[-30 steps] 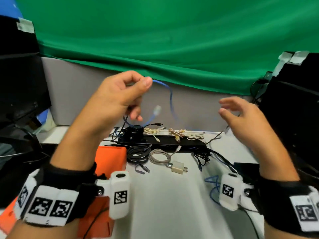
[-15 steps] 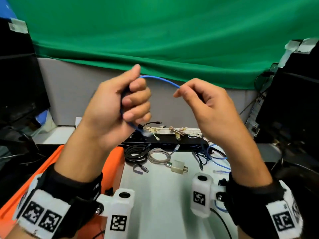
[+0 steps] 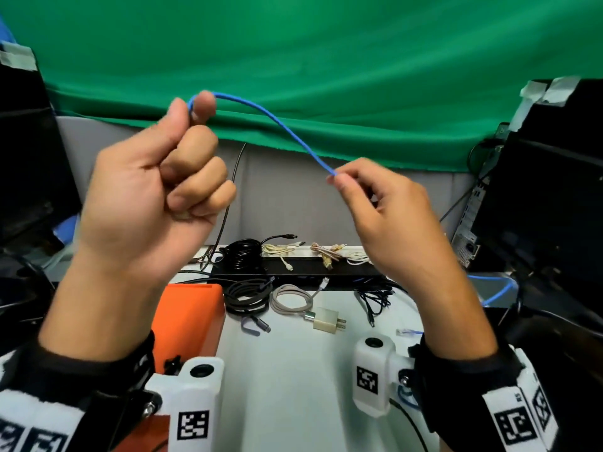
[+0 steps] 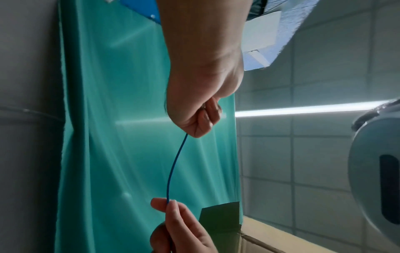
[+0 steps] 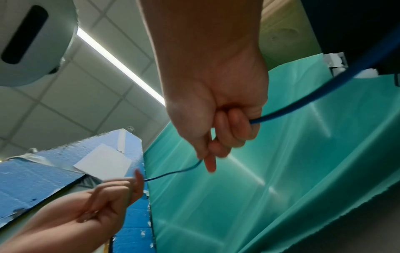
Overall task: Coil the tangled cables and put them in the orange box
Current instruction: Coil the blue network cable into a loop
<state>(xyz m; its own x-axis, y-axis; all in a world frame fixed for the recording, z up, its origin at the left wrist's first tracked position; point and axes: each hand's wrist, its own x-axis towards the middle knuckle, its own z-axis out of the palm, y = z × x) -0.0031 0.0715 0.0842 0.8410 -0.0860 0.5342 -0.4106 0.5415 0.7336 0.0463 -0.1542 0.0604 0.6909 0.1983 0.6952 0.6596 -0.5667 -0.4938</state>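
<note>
left hand (image 3: 153, 197) is raised above the desk, fingers curled into a fist, thumb and index pinching the blue cable (image 3: 277, 122) at the top of the fist. orange box (image 3: 189, 318) is sitting on the white table (image 3: 287, 370) below the left forearm, partly hidden by it; can't tell what's inside. blue cable is arcing from the left pinch down and right across the green backdrop (image 3: 326, 60) to the right hand. on the table between the hands: a black coiled cable (image 3: 248, 293) just right of the box, a grey coiled cable (image 3: 290, 300) beside it with a white plug adapter (image 3: 328, 322) at its end, and a loose black cable (image 3: 372, 298) further right. behind them a black bar (image 3: 300, 270) is carrying another black coil and some beige cables (image 3: 323, 252). right hand (image 3: 401, 223) is pinching the blue cable between thumb and fingertips, lower than the left; right wrist view is showing the cable also passing through the curled fingers and out past the palm. more blue cable is lying at the table's right edge next to the black equipment (image 3: 554, 207)
</note>
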